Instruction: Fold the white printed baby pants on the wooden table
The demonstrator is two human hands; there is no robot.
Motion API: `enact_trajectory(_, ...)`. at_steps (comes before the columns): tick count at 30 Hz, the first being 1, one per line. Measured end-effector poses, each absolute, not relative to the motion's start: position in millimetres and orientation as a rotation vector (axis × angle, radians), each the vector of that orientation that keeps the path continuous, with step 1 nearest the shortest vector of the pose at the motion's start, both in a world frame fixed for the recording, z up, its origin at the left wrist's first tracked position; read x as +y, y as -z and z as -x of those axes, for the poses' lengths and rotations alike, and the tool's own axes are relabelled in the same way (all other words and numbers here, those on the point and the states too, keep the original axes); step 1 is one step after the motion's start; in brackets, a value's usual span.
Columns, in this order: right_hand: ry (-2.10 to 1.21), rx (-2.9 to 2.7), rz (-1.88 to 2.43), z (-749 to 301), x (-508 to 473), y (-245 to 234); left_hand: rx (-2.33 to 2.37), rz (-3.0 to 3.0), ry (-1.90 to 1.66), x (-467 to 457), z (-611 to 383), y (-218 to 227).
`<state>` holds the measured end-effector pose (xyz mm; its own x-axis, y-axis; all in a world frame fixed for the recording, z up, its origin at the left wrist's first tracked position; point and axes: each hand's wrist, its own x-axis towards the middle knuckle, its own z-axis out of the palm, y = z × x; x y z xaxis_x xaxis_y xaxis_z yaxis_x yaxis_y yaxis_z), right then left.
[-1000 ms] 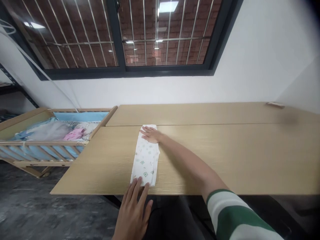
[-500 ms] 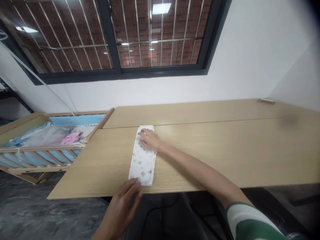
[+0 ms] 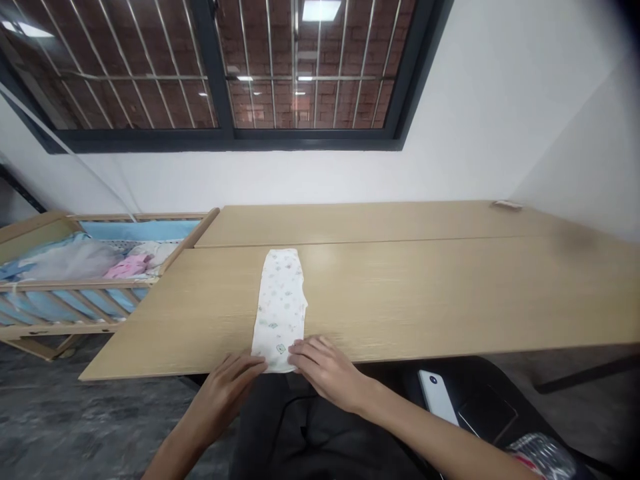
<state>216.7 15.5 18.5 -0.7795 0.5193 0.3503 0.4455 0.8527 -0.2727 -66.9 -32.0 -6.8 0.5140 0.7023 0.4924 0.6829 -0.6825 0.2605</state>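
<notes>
A pair of white baby pants [image 3: 280, 300] with small green and pale prints lies folded lengthwise into a narrow strip, its near end at the table's front edge. My left hand [image 3: 227, 383] is at the near left corner, fingers together and closed on the cloth; its thumb is mostly hidden. At the near right corner, my right hand [image 3: 327, 370] has its fingers bent over the edge of the cloth, its thumb out of sight beneath. The far end of the pants lies flat, with a small point of fabric jutting out on the right side.
The pale wooden table [image 3: 425, 287] runs along the wall below a barred window [image 3: 310, 140]. A wooden crib [image 3: 75, 287] with blue lining and bedding adjoins its left end. A white phone [image 3: 439, 398] lies on a black seat [image 3: 480, 373] below the table's front edge.
My right hand has moved from the far end of the pants to their near right corner. My left hand has closed at the near left corner. The phone has come into view.
</notes>
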Motion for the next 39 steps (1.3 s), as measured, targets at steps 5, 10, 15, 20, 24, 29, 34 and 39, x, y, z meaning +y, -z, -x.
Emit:
enact_trajectory(5,-0.537,-2.512,0.794,-223,2,-62,1.18,-2.479,-0.925,-43,61,-19)
enact_trajectory(10,-0.726,-2.342,0.808,-224,34,-117,1.275,-2.463,-1.141,-11,55,-74)
enact_trajectory(15,-0.727,-2.071,0.846,-205,124,-122,1.417,-2.429,-1.369,69,51,-114)
enact_trajectory(20,-0.808,-1.888,1.071,-182,213,-91,1.635,-2.266,-1.176,162,44,-105)
enact_trajectory(24,-0.85,-1.699,1.31,-170,253,-56,1.695,-2.243,-1.02,213,33,-77)
enact_trajectory(29,-0.854,-1.681,1.446,-167,272,-28,1.773,-2.235,-0.889,234,22,-58)
enact_trajectory(34,-0.705,-1.758,1.396,-171,267,-34,1.873,-2.283,-0.89,187,11,-56)
enact_trajectory(39,-0.523,-2.195,0.916,-159,217,-61,1.973,-2.538,-0.662,91,-17,-30)
